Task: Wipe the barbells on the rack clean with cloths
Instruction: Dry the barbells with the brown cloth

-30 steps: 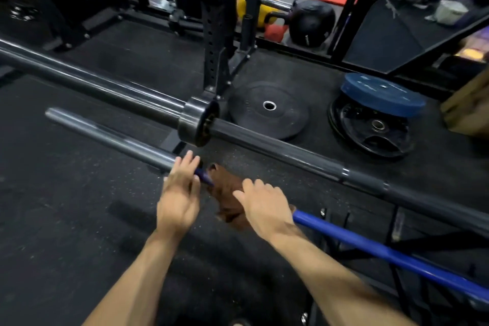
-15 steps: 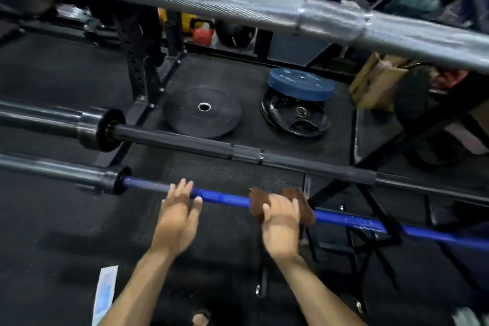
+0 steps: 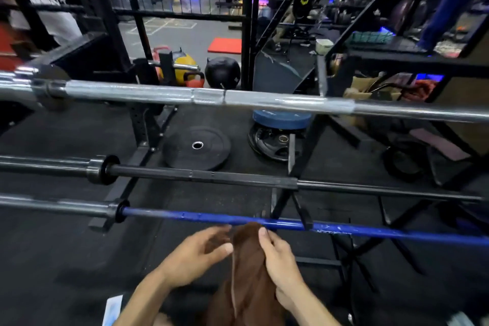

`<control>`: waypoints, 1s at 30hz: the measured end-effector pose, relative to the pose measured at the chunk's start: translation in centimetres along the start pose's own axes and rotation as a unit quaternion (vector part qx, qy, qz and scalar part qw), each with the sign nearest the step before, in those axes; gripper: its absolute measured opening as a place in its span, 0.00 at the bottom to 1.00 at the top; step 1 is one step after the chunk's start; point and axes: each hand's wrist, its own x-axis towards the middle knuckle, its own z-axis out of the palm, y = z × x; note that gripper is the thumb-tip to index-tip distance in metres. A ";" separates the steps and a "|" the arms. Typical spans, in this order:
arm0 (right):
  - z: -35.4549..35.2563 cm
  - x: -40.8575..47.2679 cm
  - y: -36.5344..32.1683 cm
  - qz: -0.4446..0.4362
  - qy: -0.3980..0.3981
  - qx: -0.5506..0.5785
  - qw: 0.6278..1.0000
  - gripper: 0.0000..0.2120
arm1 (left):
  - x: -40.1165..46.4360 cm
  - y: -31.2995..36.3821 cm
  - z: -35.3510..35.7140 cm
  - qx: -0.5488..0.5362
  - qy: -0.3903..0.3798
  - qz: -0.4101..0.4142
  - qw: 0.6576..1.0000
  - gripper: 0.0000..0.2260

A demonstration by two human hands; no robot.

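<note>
Gym rack [image 3: 304,156], right hand [image 3: 280,262] gripping brown cloth [image 3: 246,280], left hand [image 3: 193,257] touching

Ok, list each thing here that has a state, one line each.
brown cloth: off the bar, hanging, held up.
right hand: pinches the cloth's top.
left hand: fingers loosely curled, at the cloth's edge.
blue barbell: racked, untouched.
black barbell: racked.
chrome barbell: racked.
</note>
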 end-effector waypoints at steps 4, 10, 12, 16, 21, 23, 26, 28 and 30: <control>-6.9 -5.6 -5.7 0.076 -0.113 0.136 0.981 0.14 | -0.9 6.3 5.1 -0.019 -0.058 0.038 0.997 0.21; -16.8 -11.3 -11.3 0.016 -0.069 0.108 0.992 0.17 | -0.3 14.5 10.5 0.052 0.029 0.122 0.991 0.15; -19.8 -13.0 -14.2 -0.036 0.002 0.135 0.990 0.15 | -0.8 17.5 11.0 0.089 0.063 0.163 0.981 0.15; -24.5 -15.6 -22.0 -0.146 0.097 0.196 0.965 0.09 | -2.5 24.1 10.9 0.083 0.119 0.260 0.955 0.12; -26.1 -15.1 -30.8 -0.275 0.079 0.261 0.922 0.07 | -2.1 30.2 9.8 0.059 0.286 0.324 0.900 0.11; -24.5 -13.5 -32.5 -0.311 0.034 0.263 0.913 0.08 | -0.4 31.7 8.8 0.115 0.360 0.304 0.874 0.10; -20.0 -10.2 -32.5 -0.390 0.075 -0.002 0.918 0.07 | 3.0 32.1 7.5 0.198 0.360 0.238 0.880 0.16; -17.1 -7.7 -31.5 -0.459 0.125 -0.230 0.849 0.09 | 4.4 31.8 7.4 0.194 0.325 0.192 0.906 0.20; -14.6 -5.4 -30.7 -0.534 0.119 -0.354 0.758 0.14 | 4.8 31.5 7.8 0.172 0.308 0.174 0.919 0.17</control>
